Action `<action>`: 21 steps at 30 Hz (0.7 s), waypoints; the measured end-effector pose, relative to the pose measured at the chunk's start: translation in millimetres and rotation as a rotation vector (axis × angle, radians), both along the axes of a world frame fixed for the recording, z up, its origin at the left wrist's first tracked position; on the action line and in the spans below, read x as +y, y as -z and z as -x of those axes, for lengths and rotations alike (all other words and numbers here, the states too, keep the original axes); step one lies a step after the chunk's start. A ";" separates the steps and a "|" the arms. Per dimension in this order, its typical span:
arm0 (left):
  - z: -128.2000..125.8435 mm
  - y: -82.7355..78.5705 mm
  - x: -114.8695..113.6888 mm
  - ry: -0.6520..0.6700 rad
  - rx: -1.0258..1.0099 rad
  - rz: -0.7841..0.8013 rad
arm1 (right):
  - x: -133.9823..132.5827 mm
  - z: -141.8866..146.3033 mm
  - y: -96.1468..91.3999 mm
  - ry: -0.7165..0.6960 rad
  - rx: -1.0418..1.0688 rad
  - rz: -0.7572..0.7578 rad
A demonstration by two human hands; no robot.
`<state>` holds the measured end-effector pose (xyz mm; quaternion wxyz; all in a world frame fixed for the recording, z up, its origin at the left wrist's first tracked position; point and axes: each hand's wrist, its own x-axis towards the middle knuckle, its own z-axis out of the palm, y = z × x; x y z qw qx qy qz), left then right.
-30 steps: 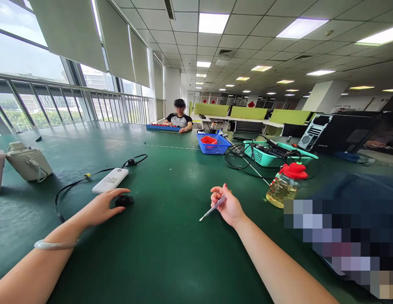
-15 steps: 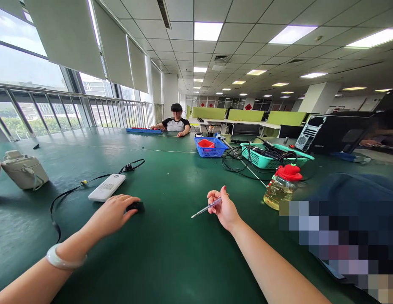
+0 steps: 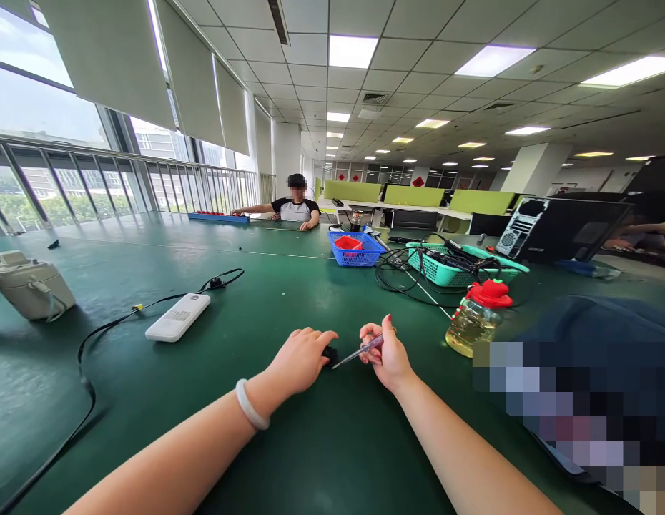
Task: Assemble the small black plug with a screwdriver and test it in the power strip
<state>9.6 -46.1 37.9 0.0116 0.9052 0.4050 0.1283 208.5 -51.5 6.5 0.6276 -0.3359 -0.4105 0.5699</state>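
Note:
My left hand (image 3: pixel 303 357) is closed on a small black object (image 3: pixel 330 355) just above or on the green table (image 3: pixel 247 458); its kind is mostly hidden by the fingers. In my right hand (image 3: pixel 389 354) is a slim screwdriver (image 3: pixel 365 350) with a clear purplish handle, gripped between thumb and fingers. The screwdriver's metal tip points left and lies close to the black object; I cannot tell whether they touch.
A white power bank (image 3: pixel 178 317) and a black cable (image 3: pixel 86 350) lie at left, near a beige bag-like case (image 3: pixel 32 290). A red-lidded jar (image 3: pixel 475 322), blue basket (image 3: pixel 357 255) and teal basket (image 3: pixel 445 268) stand at right. Across the table sits a person (image 3: pixel 297 207) beside a blue tray (image 3: pixel 219 218).
My left hand has carried the black object rightward, from beside the power bank to the screwdriver's tip. My right hand has shifted slightly right. The far person's blue tray has slid left.

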 end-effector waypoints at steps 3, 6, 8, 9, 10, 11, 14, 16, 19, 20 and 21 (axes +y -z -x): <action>1.8 10.8 2.6 0.021 -0.043 0.017 | 0.1 2.2 0.4 0.007 -0.018 0.005; 7.0 17.3 6.3 0.050 -0.106 0.055 | -0.4 4.9 0.8 0.012 -0.034 0.008; 9.0 19.9 8.8 0.062 -0.148 0.091 | -1.9 6.5 0.1 0.015 -0.041 0.011; 9.3 20.9 9.6 0.065 -0.162 0.105 | -3.1 7.3 -0.6 0.016 -0.045 0.008; 9.1 21.7 10.1 0.068 -0.172 0.115 | -4.4 8.2 -1.6 0.019 -0.050 0.002; 8.7 22.3 10.2 0.072 -0.174 0.122 | -5.9 9.2 -2.8 0.023 -0.054 -0.008; 6.7 23.7 9.3 0.073 -0.163 0.116 | -9.6 13.1 -6.4 0.039 -0.055 -0.059; 5.9 24.5 9.0 0.066 -0.162 0.117 | -11.2 15.6 -8.1 0.055 -0.049 -0.103; 5.7 25.5 10.2 0.058 -0.185 0.138 | -14.9 17.3 -10.1 0.092 -0.077 -0.181; 5.8 25.8 10.8 0.055 -0.196 0.147 | -17.3 17.4 -11.2 0.109 -0.122 -0.214; 5.9 26.1 11.3 0.051 -0.207 0.157 | -20.5 17.4 -12.8 0.125 -0.192 -0.252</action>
